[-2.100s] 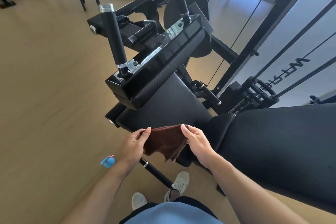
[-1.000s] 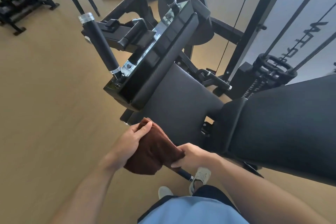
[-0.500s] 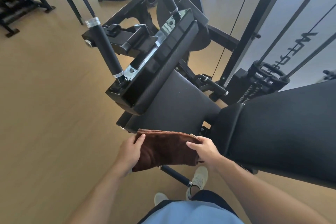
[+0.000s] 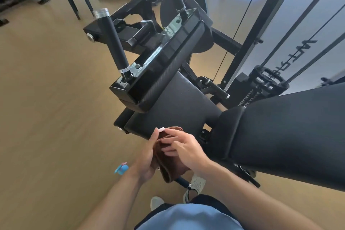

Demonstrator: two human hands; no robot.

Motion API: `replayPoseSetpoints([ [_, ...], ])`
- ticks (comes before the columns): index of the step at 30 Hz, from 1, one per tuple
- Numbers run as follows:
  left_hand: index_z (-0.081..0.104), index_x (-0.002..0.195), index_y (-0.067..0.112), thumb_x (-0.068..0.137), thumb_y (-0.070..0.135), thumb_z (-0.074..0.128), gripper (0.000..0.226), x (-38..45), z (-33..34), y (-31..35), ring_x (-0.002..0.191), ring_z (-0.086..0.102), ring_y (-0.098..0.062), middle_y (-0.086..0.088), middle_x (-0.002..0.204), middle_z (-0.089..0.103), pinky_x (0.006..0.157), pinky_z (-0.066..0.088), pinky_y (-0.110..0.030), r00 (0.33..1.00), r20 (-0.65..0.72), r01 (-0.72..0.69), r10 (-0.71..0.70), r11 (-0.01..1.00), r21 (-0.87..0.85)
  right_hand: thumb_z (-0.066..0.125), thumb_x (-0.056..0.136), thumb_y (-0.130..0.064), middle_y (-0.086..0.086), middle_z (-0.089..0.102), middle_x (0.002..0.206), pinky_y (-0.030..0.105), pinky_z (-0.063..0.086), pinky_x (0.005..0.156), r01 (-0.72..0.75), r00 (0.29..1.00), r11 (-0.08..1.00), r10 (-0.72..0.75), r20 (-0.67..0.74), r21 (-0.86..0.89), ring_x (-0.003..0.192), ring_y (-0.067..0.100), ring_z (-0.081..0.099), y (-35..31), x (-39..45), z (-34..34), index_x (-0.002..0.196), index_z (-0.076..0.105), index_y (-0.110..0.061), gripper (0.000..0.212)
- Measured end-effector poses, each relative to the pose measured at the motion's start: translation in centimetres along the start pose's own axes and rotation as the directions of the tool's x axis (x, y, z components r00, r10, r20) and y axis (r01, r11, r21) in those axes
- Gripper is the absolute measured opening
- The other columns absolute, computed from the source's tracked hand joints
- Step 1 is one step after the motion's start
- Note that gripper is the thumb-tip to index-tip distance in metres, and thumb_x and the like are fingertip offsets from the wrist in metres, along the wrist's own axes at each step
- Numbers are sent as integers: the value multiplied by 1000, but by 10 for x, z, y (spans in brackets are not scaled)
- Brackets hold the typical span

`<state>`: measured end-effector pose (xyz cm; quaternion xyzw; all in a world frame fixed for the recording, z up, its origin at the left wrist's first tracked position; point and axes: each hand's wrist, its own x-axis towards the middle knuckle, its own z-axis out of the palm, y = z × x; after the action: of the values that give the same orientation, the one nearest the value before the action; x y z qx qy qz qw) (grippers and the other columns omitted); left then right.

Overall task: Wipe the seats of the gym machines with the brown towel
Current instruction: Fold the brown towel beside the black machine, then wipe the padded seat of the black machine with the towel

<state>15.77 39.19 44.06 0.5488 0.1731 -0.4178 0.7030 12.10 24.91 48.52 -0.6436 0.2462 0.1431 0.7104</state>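
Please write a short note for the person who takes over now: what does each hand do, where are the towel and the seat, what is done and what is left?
Left hand: holds the towel from its left side.
Right hand: fingers lie flat on the towel, pressing it against the left hand.
Towel: bunched between both hands, at the near edge of the seat, not spread on it.
Done: no wiping can be seen on this seat.
Left: lay the towel on the seat, wipe it, then probably the long pad on the right.

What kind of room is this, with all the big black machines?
Most likely a gym. A weight machine with a padded black seat and upright handles fills the view, cables run beside it, and more equipment stands on the wooden floor.
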Motion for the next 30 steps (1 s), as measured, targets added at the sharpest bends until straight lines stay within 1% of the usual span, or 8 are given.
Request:
replayPoseSetpoints([
  [4,63,132,11,89,34,70,48,6,0,-12,113,70,-33,-15,122,74,101,53,-49,999,-32,-24,23,999,-29,66,96,-18,-8,73,104,27,55,81,105,918,972,-176,-354,-211,95,10,69,21,0,-33,120,64,-35,30],
  [8,64,129,9,99,27,60,36,12,3,-21,116,68,-36,-17,122,73,106,50,-51,998,-46,28,-35,991,-133,76,73,-72,-11,64,135,38,43,111,-307,947,950,311,-81,58,124,14,60,68,5,-49,146,50,-32,88],
  [12,69,118,6,98,32,63,34,34,-4,-33,105,73,-36,-19,112,76,95,57,-49,990,-82,107,-112,992,-63,61,94,-56,2,71,131,47,42,115,-494,869,812,467,161,310,124,24,65,114,9,-52,135,64,-19,55],
  [18,74,109,12,96,29,66,23,90,-45,-45,77,69,-6,0,94,78,56,50,-8,949,-303,25,82,942,333,79,87,-27,5,78,112,44,58,97,-422,907,890,411,94,174,104,24,75,139,57,-42,123,63,-15,41],
  [22,69,119,20,97,22,65,22,116,-69,-30,99,72,-14,3,106,76,82,59,-22,934,-286,-58,215,879,473,71,96,-20,-1,77,102,38,62,88,-210,977,967,202,-63,-142,98,19,75,133,118,-29,108,67,-28,15],
  [25,70,113,32,87,42,70,28,129,-79,1,103,73,-15,7,107,77,94,59,-42,876,-329,-134,352,835,534,67,98,-27,-10,74,101,36,59,90,8,999,969,-17,-38,-247,95,10,71,109,167,-20,109,65,-34,13],
  [28,73,94,45,81,50,72,14,152,-86,25,103,72,-13,11,102,77,96,56,-39,803,-365,-205,471,794,573,63,99,-42,-10,59,135,38,51,105,140,985,926,-165,-43,-350,120,9,58,93,217,-14,142,50,-36,46],
  [30,66,94,49,92,41,69,9,171,-93,30,107,64,-3,22,108,69,97,48,-25,750,-383,-208,539,742,637,55,98,-58,-7,25,164,43,30,120,149,955,765,-276,-110,-627,147,16,29,98,245,-11,159,20,-37,73],
])
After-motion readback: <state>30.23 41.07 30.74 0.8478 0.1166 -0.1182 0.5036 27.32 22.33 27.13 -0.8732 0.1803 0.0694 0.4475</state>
